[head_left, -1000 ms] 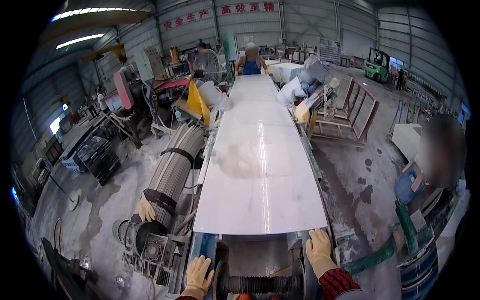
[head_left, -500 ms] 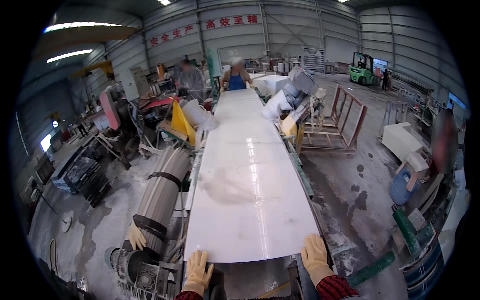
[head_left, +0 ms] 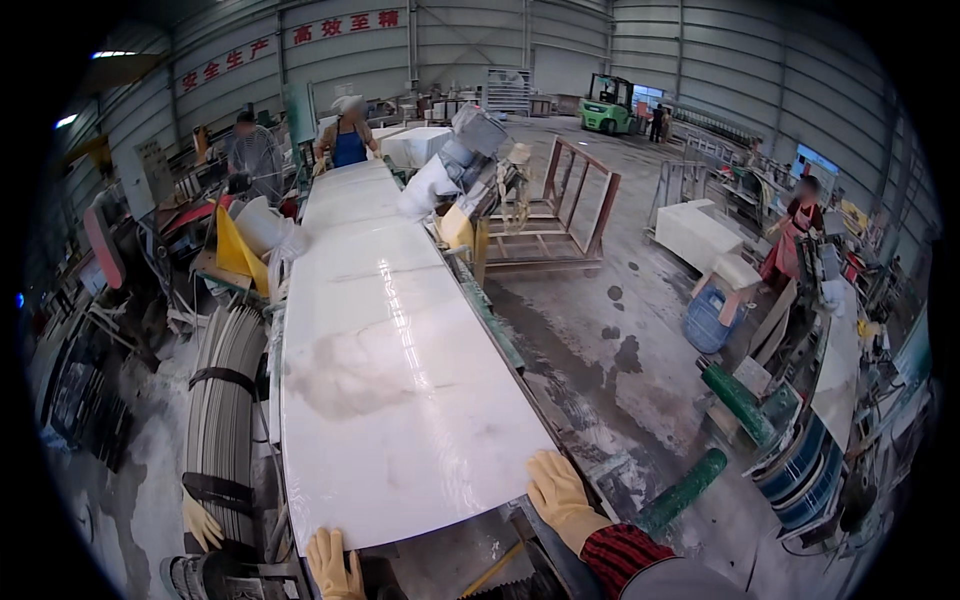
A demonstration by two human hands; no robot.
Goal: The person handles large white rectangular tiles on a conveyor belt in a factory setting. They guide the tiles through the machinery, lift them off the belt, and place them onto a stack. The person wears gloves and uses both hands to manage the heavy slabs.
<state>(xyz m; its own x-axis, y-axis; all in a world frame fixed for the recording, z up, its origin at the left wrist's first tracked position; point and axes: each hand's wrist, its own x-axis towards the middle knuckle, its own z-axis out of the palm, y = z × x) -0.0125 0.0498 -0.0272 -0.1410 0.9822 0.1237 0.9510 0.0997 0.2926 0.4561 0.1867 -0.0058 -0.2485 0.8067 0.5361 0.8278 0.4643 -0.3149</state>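
White slab (head_left: 420, 400) lies along the frame (head_left: 505, 340), its handling seemingly unfinished: left hand (head_left: 333, 568) and right hand (head_left: 564, 500), fingers outstretched, rest at its near corners.

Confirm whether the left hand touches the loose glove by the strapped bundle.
Apart. The head view shows a clear sideways gap between left hand and loose glove.

The lower edge crops the left gloved hand (head_left: 334, 570) and the electric motor (head_left: 203, 578). Blur hides the faces of a blue-aproned co-worker (head_left: 350, 147) and a red-aproned co-worker (head_left: 788, 245). Figures (head_left: 658, 124) beside the green forklift (head_left: 606, 108) are too small to detail.
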